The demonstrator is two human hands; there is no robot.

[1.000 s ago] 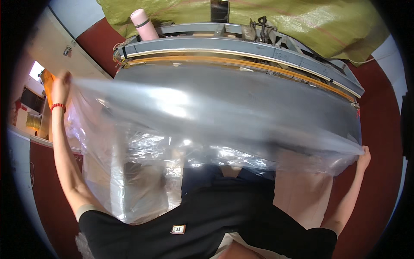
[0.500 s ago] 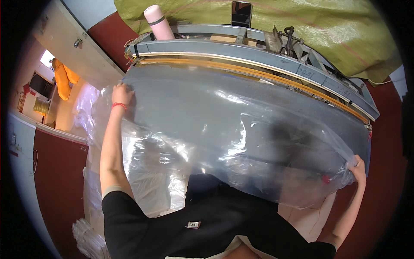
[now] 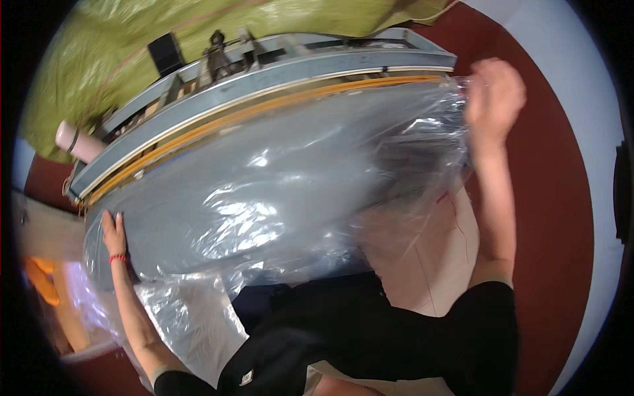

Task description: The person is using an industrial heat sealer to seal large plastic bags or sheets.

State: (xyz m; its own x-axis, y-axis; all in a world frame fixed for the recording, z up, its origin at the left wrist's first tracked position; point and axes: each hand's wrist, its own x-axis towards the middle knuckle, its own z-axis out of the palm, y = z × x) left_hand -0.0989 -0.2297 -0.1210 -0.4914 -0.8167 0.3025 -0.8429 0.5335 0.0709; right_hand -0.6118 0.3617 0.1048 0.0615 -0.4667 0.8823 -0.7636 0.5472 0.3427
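A wide sheet of clear plastic film (image 3: pixel 244 218) lies over a long grey tabletop (image 3: pixel 317 152) and hangs past its near edge, with bright glints along its folds. On its left end my left hand (image 3: pixel 113 231) rests flat, fingers outstretched, a red bracelet at the wrist. Raised at the far right corner, my right hand (image 3: pixel 494 96) is smeared by motion. Its fingers look curled, and the film gathers in creases up to them.
Along the far side runs a metal frame (image 3: pixel 277 78) with an orange strip (image 3: pixel 264 111) and a clamp (image 3: pixel 216 56). A pink bottle (image 3: pixel 78 140) stands at its left end. Green-yellow sheeting (image 3: pixel 119 66) hangs behind. More film (image 3: pixel 191 323) drapes below the near edge.
My view has swung to the right. My right hand has carried the film's right side from the near corner up to the far corner. My left hand is lower on the film's left end.
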